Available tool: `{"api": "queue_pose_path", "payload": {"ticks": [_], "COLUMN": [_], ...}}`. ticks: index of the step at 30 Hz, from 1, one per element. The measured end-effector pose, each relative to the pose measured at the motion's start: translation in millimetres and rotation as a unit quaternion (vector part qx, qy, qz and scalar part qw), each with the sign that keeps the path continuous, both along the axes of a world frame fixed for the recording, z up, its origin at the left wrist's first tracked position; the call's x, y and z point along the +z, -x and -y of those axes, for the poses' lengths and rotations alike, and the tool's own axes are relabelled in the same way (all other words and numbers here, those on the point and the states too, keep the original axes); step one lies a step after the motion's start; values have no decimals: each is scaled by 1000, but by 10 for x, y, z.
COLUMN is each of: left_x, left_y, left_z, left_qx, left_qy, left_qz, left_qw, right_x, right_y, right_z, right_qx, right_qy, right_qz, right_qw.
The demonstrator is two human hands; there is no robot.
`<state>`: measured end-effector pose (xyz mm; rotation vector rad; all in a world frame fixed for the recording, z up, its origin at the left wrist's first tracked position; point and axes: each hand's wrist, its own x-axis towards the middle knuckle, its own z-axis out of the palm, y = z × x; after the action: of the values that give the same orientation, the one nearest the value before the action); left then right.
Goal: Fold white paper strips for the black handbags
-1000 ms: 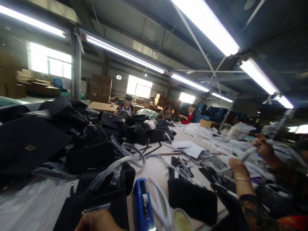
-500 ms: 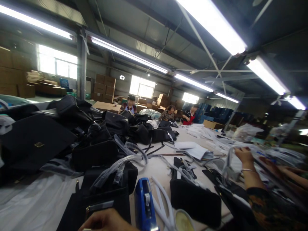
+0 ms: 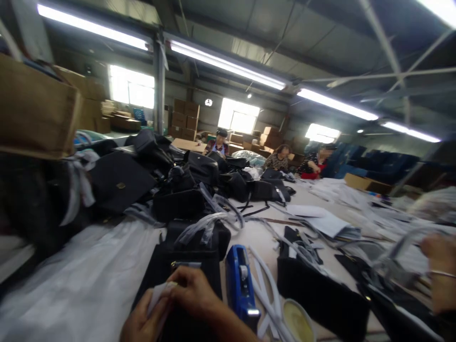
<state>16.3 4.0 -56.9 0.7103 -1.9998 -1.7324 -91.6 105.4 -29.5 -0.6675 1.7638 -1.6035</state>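
**Bench stock, near end of the table**

Left hand point(image 3: 140, 323) — low at the frame's bottom edge, fingers curled onto a white slip point(image 3: 156, 297), which it pinches from below.

Right hand point(image 3: 194, 292) — just beside the left, fingers bent over the slip's upper edge, thumb and forefinger pressed onto it. Both hands lie on a black bag point(image 3: 178, 270) flat on the table point(image 3: 256, 237), directly before the person; a metal clasp shows at the bag's top edge.

Tape dispenser point(image 3: 240, 285) — blue, just right of the bag, lengthwise away from the viewer.

White straps point(image 3: 265, 285) — loose strips beside the dispenser, running toward a round tin point(image 3: 297, 323) with a yellowish inside.

Black pouch point(image 3: 320, 297) — right of the straps, near the tin.

Bag heap point(image 3: 185, 185) — many black bags with plastic sleeves, piled across the table's left and middle.

White sheet point(image 3: 71, 280) — covers the table's left near part.

Carton point(image 3: 35, 111) — brown, close by at far left, blurred.

Co-worker's hand point(image 3: 440, 259) — at the right edge, bracelet on the wrist, at a clear-wrapped strap; blurred.

Three people point(image 3: 280, 159) — seated at the table's far end, cartons stacked behind them.
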Motion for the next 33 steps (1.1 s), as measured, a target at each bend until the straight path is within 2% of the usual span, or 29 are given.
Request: {"api": "queue_pose_path", "payload": {"ticks": [4, 9, 16, 20, 25, 30, 33], "left_x": [25, 60, -26, -74, -44, -52, -54], "left_y": [-54, -50, -14, -13, -3, -15, -9], "left_z": [0, -83, -144, -114, -67, -65, -65], "left_qx": [-19, -4, 24, 40, 23, 35, 37], "left_qy": [-1, 9, 25, 18, 38, 43, 48], "left_qz": [4, 7, 23, 59, 40, 37, 40], "left_qw": [1000, 1000, 999, 997, 998, 998, 997], "right_x": [-69, -145, -132, -81, -106, -145, -142], "right_y": [0, -40, -92, -147, -184, -171, -161], "right_z": [-59, -56, -37, -57, -37, -32, -59], "right_qx": [30, 2, -50, -83, -112, -100, -94], "right_qy": [79, 56, 25, 54, 83, 86, 79], "right_qz": [47, 23, -22, -17, -26, -15, -81], "right_qw": [995, 998, 998, 995, 990, 991, 989]}}
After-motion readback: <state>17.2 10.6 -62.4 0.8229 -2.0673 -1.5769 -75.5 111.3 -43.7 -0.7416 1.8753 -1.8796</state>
